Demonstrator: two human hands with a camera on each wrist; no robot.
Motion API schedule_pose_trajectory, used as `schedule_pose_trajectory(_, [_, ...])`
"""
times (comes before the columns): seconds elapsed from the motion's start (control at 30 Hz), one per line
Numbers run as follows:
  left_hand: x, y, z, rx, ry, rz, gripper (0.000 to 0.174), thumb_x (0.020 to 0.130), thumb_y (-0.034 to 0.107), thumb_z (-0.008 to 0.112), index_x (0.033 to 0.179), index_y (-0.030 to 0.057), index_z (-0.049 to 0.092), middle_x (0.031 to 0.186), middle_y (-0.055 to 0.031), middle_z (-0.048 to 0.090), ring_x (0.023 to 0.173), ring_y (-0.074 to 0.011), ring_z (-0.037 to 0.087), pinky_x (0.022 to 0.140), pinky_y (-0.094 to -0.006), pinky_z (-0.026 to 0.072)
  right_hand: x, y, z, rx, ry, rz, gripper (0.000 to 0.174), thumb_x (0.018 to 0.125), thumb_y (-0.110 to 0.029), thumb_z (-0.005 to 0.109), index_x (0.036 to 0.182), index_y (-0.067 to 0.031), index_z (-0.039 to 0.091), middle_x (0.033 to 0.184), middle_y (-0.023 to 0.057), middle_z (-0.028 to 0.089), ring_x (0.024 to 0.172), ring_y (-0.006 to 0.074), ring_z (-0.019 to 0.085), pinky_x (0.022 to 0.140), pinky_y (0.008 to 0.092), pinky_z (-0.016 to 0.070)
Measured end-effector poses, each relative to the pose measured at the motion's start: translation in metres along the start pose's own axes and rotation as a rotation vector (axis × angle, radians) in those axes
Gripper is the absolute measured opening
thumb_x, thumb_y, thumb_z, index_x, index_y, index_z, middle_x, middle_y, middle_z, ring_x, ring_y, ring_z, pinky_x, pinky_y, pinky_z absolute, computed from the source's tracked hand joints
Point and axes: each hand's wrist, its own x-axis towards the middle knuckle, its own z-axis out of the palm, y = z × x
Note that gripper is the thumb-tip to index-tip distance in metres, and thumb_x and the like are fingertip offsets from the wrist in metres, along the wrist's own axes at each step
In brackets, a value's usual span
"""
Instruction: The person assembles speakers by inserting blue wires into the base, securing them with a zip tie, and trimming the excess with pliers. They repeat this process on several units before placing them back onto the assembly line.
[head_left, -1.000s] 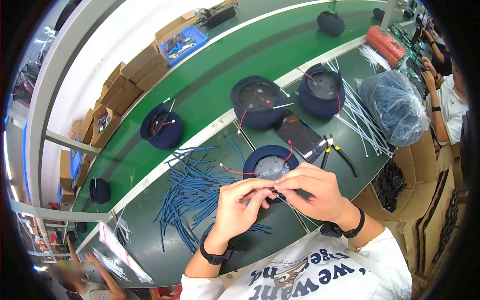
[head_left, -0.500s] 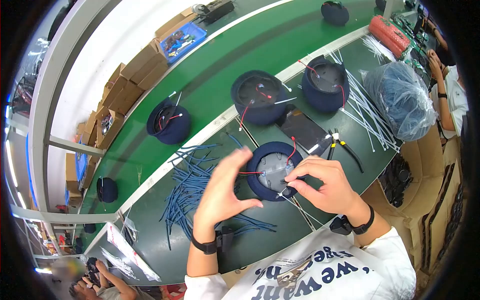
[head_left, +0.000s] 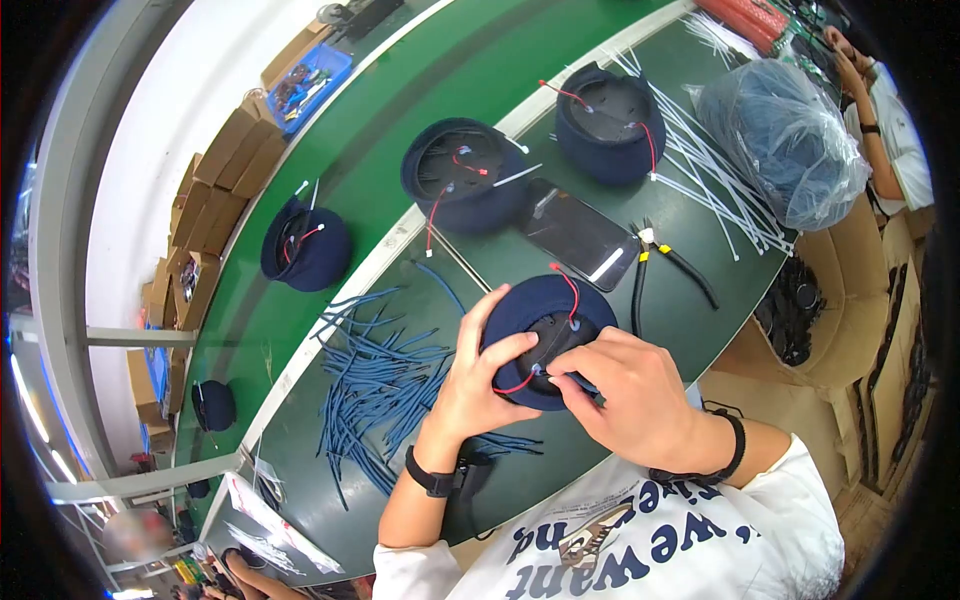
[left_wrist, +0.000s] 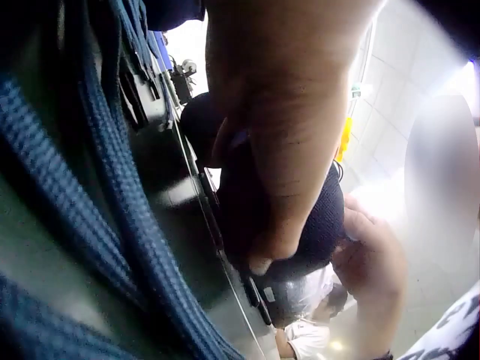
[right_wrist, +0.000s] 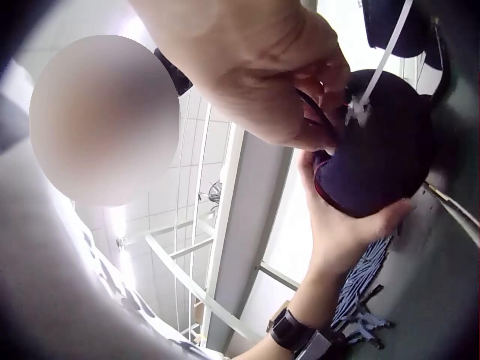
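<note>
My left hand [head_left: 472, 395] grips a navy fabric-covered round piece [head_left: 520, 303] from its left side, the thumb reaching over the rim. Its grey-black inner face is turned up, and red wires with small connectors come out of it. At the near rim, my right hand [head_left: 635, 390] has thumb and forefinger pinched together; in the right wrist view a thin dark cord [right_wrist: 318, 111] runs between its fingers. A white cable tie [right_wrist: 386, 52] sticks out from the round piece in that view. The pinched end of the cord is hidden by the fingers.
Blue braided cords [head_left: 385, 390] lie heaped to the left. Beyond the hands are a dark phone [head_left: 580, 235], cutting pliers [head_left: 672, 260], white cable ties [head_left: 700, 180] and more navy round pieces [head_left: 465, 205]. A plastic-wrapped bundle [head_left: 785, 140] and a cardboard box [head_left: 850, 310] stand right.
Both hands were together at the near rim; the left hand then lifted away and now grips the round piece, which has tilted. The right hand stays at the near rim.
</note>
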Motion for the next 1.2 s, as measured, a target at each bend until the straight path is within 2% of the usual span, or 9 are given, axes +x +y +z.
schedule_pose_trajectory(0.33, [-0.025, -0.009, 0.010, 0.377, 0.417, 0.291, 0.080, 0.068, 0.013, 0.099, 0.133, 0.0358, 0.059, 0.161, -0.0306, 0.026, 0.144, -0.0538, 0.041, 0.112, -0.0577, 0.0504, -0.005, -0.014, 0.004, 0.072, 0.040, -0.030, 0.015, 0.091, -0.010, 0.074, 0.106, -0.0070, 0.071, 0.090, 0.0086, 0.070, 0.080, 0.0299, 0.070, 0.064, 0.0417, 0.0563])
schedule_pose_trajectory(0.37, [-0.025, -0.013, 0.010, 0.411, 0.467, 0.344, 0.068, 0.078, 0.023, 0.093, 0.136, 0.0351, 0.058, 0.161, -0.0269, 0.026, 0.143, -0.0518, 0.043, 0.114, -0.0575, 0.0484, -0.004, -0.014, 0.004, 0.105, 0.037, -0.010, 0.014, 0.092, -0.010, 0.073, 0.106, -0.0072, 0.071, 0.089, 0.0092, 0.071, 0.079, 0.0307, 0.070, 0.063, 0.0422, 0.0564])
schedule_pose_trajectory(0.53, [-0.041, -0.013, 0.023, 0.021, 0.701, 0.047, 0.092, 0.083, 0.053, 0.070, 0.157, 0.0119, 0.033, 0.158, -0.0176, 0.039, 0.141, -0.0373, 0.048, 0.119, -0.0576, 0.0431, -0.001, -0.018, 0.002, 0.215, -0.010, 0.060, 0.010, 0.095, -0.010, 0.071, 0.105, -0.0070, 0.071, 0.088, 0.0123, 0.072, 0.074, 0.0342, 0.072, 0.063, 0.0442, 0.0569])
schedule_pose_trajectory(0.67, [-0.039, -0.008, 0.023, -0.068, 0.750, 0.051, 0.092, 0.087, 0.055, 0.070, 0.158, 0.0142, 0.029, 0.158, -0.0185, 0.037, 0.141, -0.0375, 0.048, 0.116, -0.0588, 0.0461, 0.000, -0.016, 0.009, 0.344, 0.029, 0.060, 0.009, 0.096, -0.007, 0.071, 0.105, -0.0065, 0.072, 0.090, 0.0130, 0.075, 0.076, 0.0346, 0.074, 0.065, 0.0427, 0.0579])
schedule_pose_trajectory(0.77, [-0.044, -0.007, 0.023, -0.057, 0.744, 0.038, 0.092, 0.089, 0.053, 0.077, 0.159, 0.0237, 0.025, 0.159, -0.0181, 0.031, 0.140, -0.0405, 0.048, 0.113, -0.0586, 0.0485, 0.001, -0.015, 0.011, 0.419, 0.057, 0.075, 0.008, 0.096, -0.005, 0.070, 0.104, -0.0062, 0.072, 0.091, 0.0136, 0.076, 0.078, 0.0344, 0.075, 0.066, 0.0410, 0.0588])
schedule_pose_trajectory(0.87, [-0.054, -0.010, 0.022, 0.231, 0.688, 0.084, 0.075, 0.092, 0.043, 0.079, 0.153, 0.0430, 0.035, 0.162, -0.0176, 0.028, 0.137, -0.0457, 0.051, 0.112, -0.0584, 0.0513, 0.003, -0.018, 0.010, 0.441, 0.050, 0.127, 0.007, 0.096, -0.005, 0.071, 0.103, -0.0058, 0.072, 0.090, 0.0137, 0.076, 0.077, 0.0328, 0.075, 0.067, 0.0397, 0.0590])
schedule_pose_trajectory(0.97, [-0.059, -0.013, 0.017, 0.224, 0.676, 0.073, 0.083, 0.087, 0.037, 0.088, 0.148, 0.0531, 0.034, 0.164, -0.0186, 0.024, 0.136, -0.0490, 0.050, 0.110, -0.0590, 0.0525, 0.002, -0.019, 0.012, 0.458, 0.036, 0.192, 0.009, 0.095, -0.005, 0.072, 0.105, -0.0051, 0.072, 0.091, 0.0136, 0.076, 0.078, 0.0310, 0.075, 0.068, 0.0390, 0.0592])
schedule_pose_trajectory(1.07, [-0.062, -0.013, 0.018, 0.128, 0.712, 0.030, 0.091, 0.081, 0.036, 0.093, 0.147, 0.0542, 0.033, 0.163, -0.0190, 0.022, 0.137, -0.0499, 0.049, 0.109, -0.0590, 0.0527, 0.001, -0.018, 0.018, 0.408, 0.114, 0.131, 0.014, 0.094, -0.004, 0.074, 0.108, -0.0043, 0.073, 0.094, 0.0138, 0.076, 0.078, 0.0302, 0.075, 0.069, 0.0389, 0.0595])
schedule_pose_trajectory(1.2, [-0.060, -0.013, 0.017, 0.444, 0.659, 0.059, 0.096, 0.077, 0.038, 0.096, 0.146, 0.0534, 0.032, 0.162, -0.0180, 0.021, 0.138, -0.0493, 0.048, 0.109, -0.0573, 0.0527, -0.001, -0.019, 0.025, 0.364, 0.183, 0.035, 0.021, 0.094, -0.003, 0.074, 0.114, -0.0043, 0.073, 0.098, 0.0145, 0.075, 0.080, 0.0319, 0.075, 0.070, 0.0398, 0.0600])
